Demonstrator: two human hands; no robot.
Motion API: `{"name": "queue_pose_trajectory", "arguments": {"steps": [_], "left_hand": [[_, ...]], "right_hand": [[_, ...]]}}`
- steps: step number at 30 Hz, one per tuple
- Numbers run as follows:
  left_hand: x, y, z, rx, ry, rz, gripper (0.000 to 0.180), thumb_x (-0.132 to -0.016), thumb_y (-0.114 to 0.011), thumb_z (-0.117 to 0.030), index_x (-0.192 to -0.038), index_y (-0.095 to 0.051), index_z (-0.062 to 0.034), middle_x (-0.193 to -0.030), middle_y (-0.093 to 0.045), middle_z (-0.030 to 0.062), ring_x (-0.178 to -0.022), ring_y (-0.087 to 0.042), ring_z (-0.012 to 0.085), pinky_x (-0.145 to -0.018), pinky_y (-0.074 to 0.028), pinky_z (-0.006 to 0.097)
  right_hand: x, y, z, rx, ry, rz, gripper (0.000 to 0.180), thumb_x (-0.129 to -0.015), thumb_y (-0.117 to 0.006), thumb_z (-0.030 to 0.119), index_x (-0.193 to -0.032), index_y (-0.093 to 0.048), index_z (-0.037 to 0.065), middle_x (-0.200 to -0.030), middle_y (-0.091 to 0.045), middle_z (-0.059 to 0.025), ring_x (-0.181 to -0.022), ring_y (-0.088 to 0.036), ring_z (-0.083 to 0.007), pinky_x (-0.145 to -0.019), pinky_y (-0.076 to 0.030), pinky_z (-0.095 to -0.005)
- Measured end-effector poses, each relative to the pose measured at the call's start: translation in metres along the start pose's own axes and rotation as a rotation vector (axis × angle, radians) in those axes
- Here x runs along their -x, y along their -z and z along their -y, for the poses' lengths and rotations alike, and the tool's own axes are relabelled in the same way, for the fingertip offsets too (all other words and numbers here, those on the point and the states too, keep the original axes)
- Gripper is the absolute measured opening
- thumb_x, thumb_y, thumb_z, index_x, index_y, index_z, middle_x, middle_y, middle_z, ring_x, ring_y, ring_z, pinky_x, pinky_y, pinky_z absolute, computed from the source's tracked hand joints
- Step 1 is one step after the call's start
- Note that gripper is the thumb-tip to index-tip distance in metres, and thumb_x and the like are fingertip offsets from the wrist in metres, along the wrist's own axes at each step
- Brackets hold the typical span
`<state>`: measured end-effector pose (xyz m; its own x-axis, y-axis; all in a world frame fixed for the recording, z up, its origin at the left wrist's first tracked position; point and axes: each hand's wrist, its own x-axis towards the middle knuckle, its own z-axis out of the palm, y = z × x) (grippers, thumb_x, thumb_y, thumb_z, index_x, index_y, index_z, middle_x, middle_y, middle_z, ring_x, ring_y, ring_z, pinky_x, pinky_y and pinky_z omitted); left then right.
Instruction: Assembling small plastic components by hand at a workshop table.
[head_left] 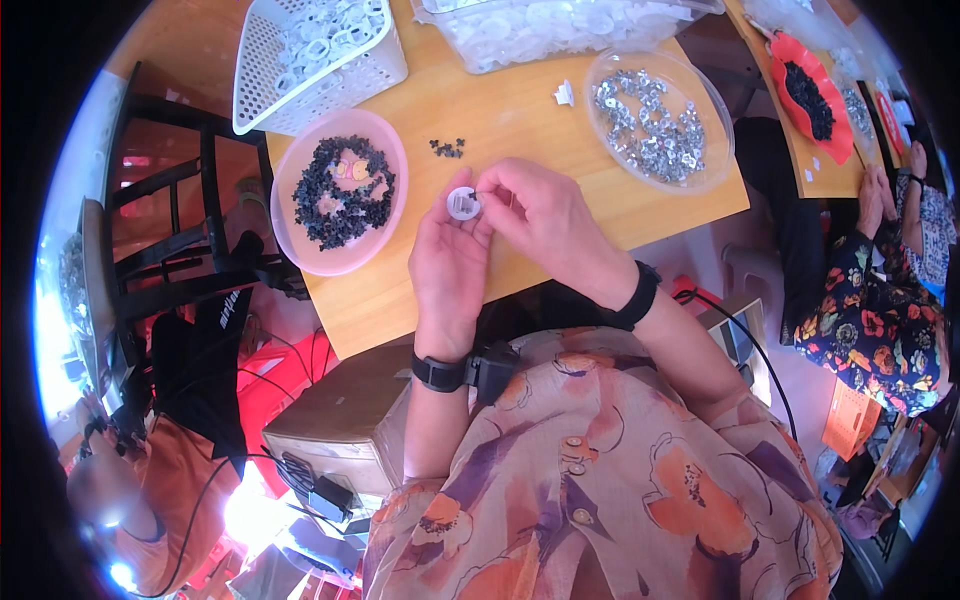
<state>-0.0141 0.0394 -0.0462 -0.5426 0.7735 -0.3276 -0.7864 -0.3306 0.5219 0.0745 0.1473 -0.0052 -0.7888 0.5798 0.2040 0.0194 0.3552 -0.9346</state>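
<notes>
Both hands' fingers [478, 215] pinch white ring [462, 203].

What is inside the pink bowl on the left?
The pink bowl holds small black parts ringed around a bare centre. Whatever lies beneath the pile is covered.
</notes>
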Motion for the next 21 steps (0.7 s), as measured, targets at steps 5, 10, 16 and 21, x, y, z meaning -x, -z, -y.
{"name": "queue_pose_trajectory", "arguments": {"steps": [5,10,16,21], "left_hand": [[0.005,-0.006,-0.002,-0.062,0.020,0.047,0.044,-0.102,-0.036,-0.021,-0.138,-0.036,0.0047,-0.128,-0.052,0.0137,-0.117,-0.052,0.0211,-0.103,-0.039,0.035],[0.013,-0.015,-0.004,-0.069,0.029,0.075,0.045,-0.102,-0.038,-0.019,-0.140,-0.032,0.0049,-0.129,-0.051,0.0132,-0.119,-0.052,0.0205,-0.102,-0.041,0.036],[0.015,-0.016,-0.006,-0.171,0.038,0.078,0.046,-0.101,-0.042,-0.018,-0.141,-0.033,0.0025,-0.131,-0.050,0.0133,-0.120,-0.052,0.0209,-0.102,-0.043,0.035],[0.013,-0.001,-0.001,-0.166,0.032,0.092,0.041,-0.100,-0.046,-0.019,-0.137,-0.040,-0.0018,-0.128,-0.053,0.0103,-0.116,-0.055,0.0193,-0.100,-0.045,0.035]], "right_hand": [[0.006,-0.008,-0.012,0.152,0.143,-0.071,0.006,-0.085,-0.059,0.006,-0.088,-0.054,0.003,-0.080,-0.057,-0.0118,-0.068,-0.060,-0.0297,-0.058,-0.048,-0.0367],[0.006,-0.009,-0.012,0.154,0.161,-0.072,0.006,-0.086,-0.056,0.009,-0.091,-0.054,0.004,-0.086,-0.057,-0.0123,-0.072,-0.060,-0.0335,-0.059,-0.048,-0.0416],[0.007,-0.004,-0.012,0.182,0.165,-0.073,0.006,-0.086,-0.057,0.009,-0.091,-0.055,0.006,-0.084,-0.056,-0.0112,-0.070,-0.059,-0.0326,-0.059,-0.049,-0.0407],[0.008,-0.003,-0.010,0.149,0.203,-0.074,0.012,-0.083,-0.063,0.004,-0.091,-0.054,0.004,-0.081,-0.054,-0.0112,-0.068,-0.059,-0.0286,-0.057,-0.047,-0.0352]]}}
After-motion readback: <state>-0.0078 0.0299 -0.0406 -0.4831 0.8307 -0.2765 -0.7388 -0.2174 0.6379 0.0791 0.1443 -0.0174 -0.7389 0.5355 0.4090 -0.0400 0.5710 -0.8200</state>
